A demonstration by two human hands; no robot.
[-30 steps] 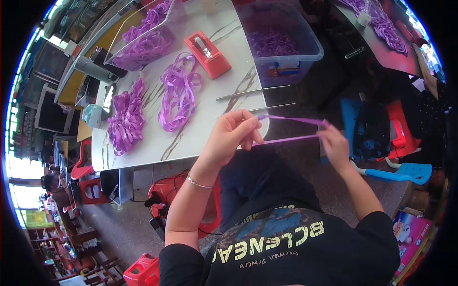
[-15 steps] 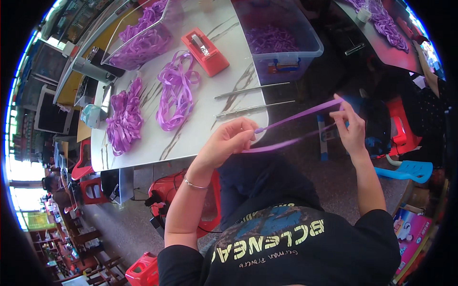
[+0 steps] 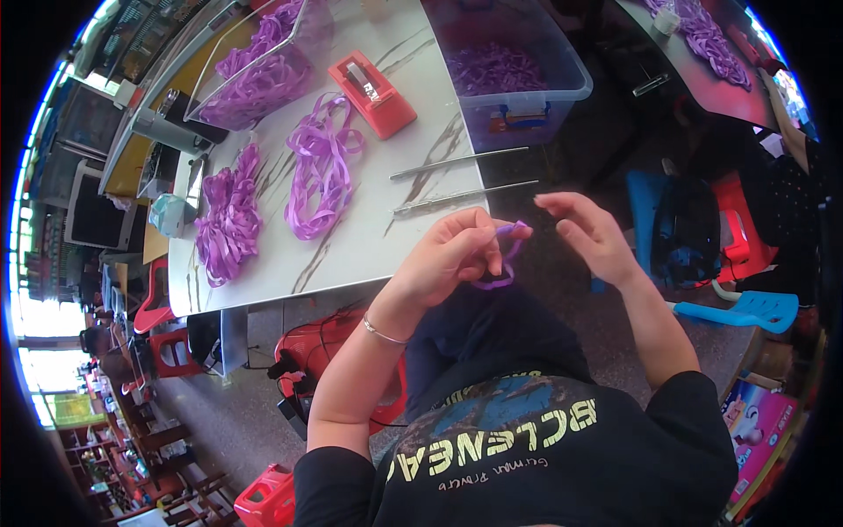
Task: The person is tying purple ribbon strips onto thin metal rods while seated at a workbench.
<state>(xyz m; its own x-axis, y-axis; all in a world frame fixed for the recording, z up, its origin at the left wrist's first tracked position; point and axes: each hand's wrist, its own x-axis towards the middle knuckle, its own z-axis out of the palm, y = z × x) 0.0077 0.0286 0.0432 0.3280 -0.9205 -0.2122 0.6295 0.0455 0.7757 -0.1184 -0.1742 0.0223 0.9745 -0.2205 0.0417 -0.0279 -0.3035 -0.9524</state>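
Observation:
My left hand (image 3: 450, 256) is closed on a purple ribbon (image 3: 497, 284), pinched between thumb and fingers, just off the table's near right corner. Part of the ribbon lies over a fingertip and a slack loop hangs below. To its right, my right hand (image 3: 594, 237) is raised with fingers curved and apart, holding nothing. Two thin metal rods (image 3: 457, 163) lie on the table (image 3: 369, 250) beyond my left hand, sticking out past its right edge. Loose loops of purple ribbon (image 3: 320, 171) and a denser ribbon bundle (image 3: 230, 215) lie further left.
A red tape dispenser (image 3: 376, 95) stands beyond the ribbons. A clear bin (image 3: 219, 105) of ribbon sits at the far left. Past the table's right edge is a translucent tub (image 3: 562, 92) holding more ribbon. Red and blue stools (image 3: 738, 233) stand at the right.
The ribbon was stretched between both hands; now it hangs slack from my left hand. My right hand has let go and come left, and my left hand has shifted slightly right.

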